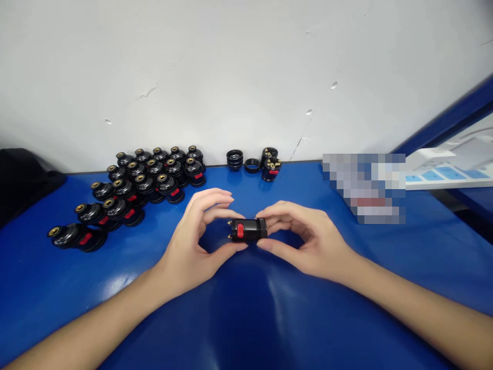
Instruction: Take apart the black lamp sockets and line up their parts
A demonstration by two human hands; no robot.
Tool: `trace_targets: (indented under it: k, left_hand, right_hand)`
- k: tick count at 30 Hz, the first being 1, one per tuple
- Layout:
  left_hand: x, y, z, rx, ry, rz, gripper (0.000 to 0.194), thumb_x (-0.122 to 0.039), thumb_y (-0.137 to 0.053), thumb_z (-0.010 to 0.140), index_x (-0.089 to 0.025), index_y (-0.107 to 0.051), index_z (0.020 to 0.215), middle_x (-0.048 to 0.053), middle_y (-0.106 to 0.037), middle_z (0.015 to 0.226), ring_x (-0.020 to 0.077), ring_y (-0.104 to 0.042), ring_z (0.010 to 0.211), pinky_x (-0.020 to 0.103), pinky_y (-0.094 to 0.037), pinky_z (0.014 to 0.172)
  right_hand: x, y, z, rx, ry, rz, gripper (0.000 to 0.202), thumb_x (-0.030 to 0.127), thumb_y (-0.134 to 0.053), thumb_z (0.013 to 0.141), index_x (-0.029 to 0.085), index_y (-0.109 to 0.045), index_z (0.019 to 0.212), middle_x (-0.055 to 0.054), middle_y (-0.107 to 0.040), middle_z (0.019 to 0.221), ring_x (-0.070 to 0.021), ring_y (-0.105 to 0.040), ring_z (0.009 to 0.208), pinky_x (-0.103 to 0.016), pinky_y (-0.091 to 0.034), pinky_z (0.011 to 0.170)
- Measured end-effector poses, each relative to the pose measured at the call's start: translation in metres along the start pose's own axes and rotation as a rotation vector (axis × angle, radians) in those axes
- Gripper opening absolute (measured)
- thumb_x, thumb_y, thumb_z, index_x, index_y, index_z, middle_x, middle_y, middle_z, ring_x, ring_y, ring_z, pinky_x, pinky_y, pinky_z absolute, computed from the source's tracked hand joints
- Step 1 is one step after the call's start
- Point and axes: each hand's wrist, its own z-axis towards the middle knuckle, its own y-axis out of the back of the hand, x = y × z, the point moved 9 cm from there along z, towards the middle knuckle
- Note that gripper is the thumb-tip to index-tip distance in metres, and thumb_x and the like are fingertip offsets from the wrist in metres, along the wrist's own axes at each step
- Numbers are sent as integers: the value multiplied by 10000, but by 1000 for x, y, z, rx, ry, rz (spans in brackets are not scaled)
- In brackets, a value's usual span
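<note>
The black cylindrical housing with a red tab (248, 229) lies on its side between the two hands, its gold prongs toward the left. The left hand's fingers (219, 231) curve around its pronged end; the right hand's fingers (265, 230) pinch its ringed end, above the glossy blue surface (246, 318).

Seventeen domed black connectors (168, 188) are making up the group (five, five, four, two and one, counting row by row from the back). One threaded black cap (234, 160), one black ring (252, 170) and two open-ended connector cores (271, 170) are sitting separately, while one red-latched connector body (251, 231) is being held.
</note>
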Motion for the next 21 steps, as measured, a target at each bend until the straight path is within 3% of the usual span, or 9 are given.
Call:
trace_targets:
  k: [5,8,11,14,17,21]
  left_hand:
    - [-1,-3,0,46,-24,54,732,-174,-905,866,-311,-522,1475,133,-518,1499,313,-609,1419,516,-578,1191]
    - [-1,-6,-1,81,12,21,862,-276,-957,824,-337,-462,1528,130,-474,1539,285,-714,1256,524,-615,1143]
    - [5,-8,-2,104,99,-20,608,-292,-742,1025,-343,-424,1541,101,-553,1482,189,-778,1050,586,-519,1246]
    - [10,-7,-3,91,154,-47,396,-280,-570,1115,-320,-463,1493,80,-653,1369,186,-774,1081,578,-494,1268]
    - [11,-7,-3,75,169,-73,398,-268,-608,1095,-315,-481,1469,73,-642,1351,171,-775,1043,498,-591,1178]
    - [5,-4,0,34,103,-73,565,-213,-790,974,-321,-505,1449,78,-558,1399,154,-757,978,438,-640,1078]
  right_hand:
    - [3,-1,0,10,10,-19,342,210,-868,912,218,-711,1215,-26,-782,1049,-144,-824,862,-252,-709,860]
    - [5,-2,0,25,24,-45,341,220,-869,913,223,-714,1217,-36,-780,1066,-159,-825,886,-272,-716,864]
    - [9,-4,0,49,50,-66,331,231,-869,918,223,-718,1213,-44,-778,1067,-167,-822,898,-289,-719,872]
    - [10,-5,0,57,68,-85,337,246,-873,917,226,-720,1218,-52,-782,1069,-177,-820,901,-308,-724,873]
    - [11,-5,0,60,74,-89,337,248,-869,921,226,-720,1222,-57,-782,1071,-179,-820,899,-312,-727,868]
    - [7,-3,0,44,45,-63,330,239,-861,926,221,-712,1220,-55,-782,1069,-175,-827,899,-302,-724,871]
